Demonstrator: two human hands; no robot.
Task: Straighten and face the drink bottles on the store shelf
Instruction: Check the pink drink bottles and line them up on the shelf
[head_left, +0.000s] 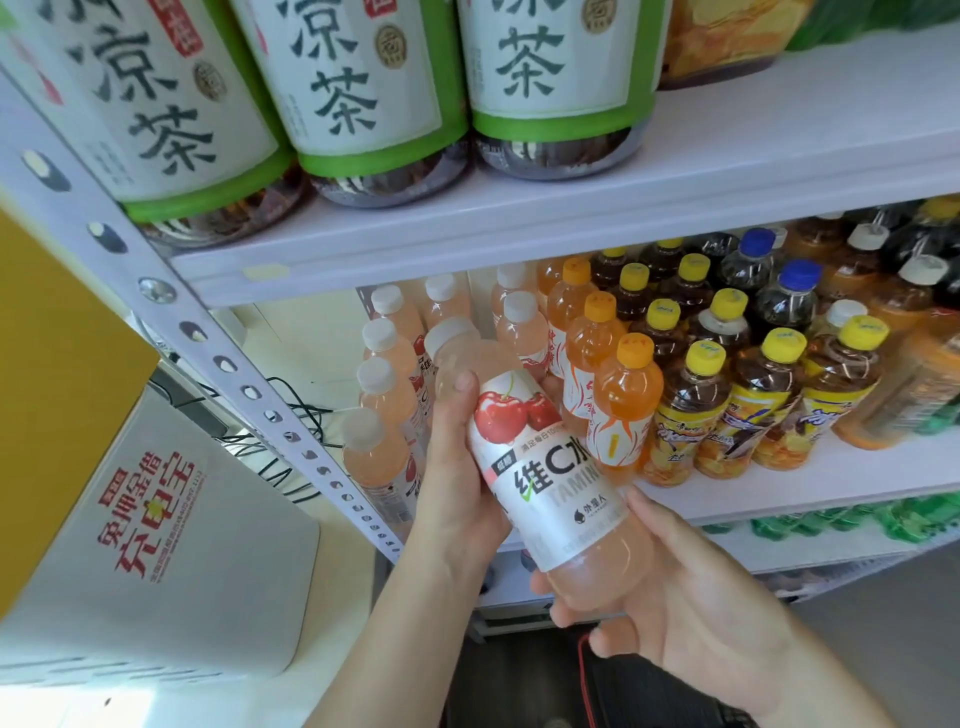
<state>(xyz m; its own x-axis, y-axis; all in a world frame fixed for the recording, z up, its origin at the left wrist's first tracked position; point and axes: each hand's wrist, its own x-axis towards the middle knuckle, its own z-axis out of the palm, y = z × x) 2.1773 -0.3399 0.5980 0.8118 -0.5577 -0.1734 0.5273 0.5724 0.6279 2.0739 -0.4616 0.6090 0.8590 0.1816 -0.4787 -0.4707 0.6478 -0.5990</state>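
Right hand curled under base of pink cherry bottle; left hand wraps its label from 9 o'clock (cap tilted toward 11).

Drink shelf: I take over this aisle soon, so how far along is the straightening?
Looks done: the orange bottles and yellow-capped bottles stand upright, labels forward. In hand: the left hand and right hand hold a tilted cherry bottle in front of the shelf. Left: stand it back among the pink bottles, label forward.
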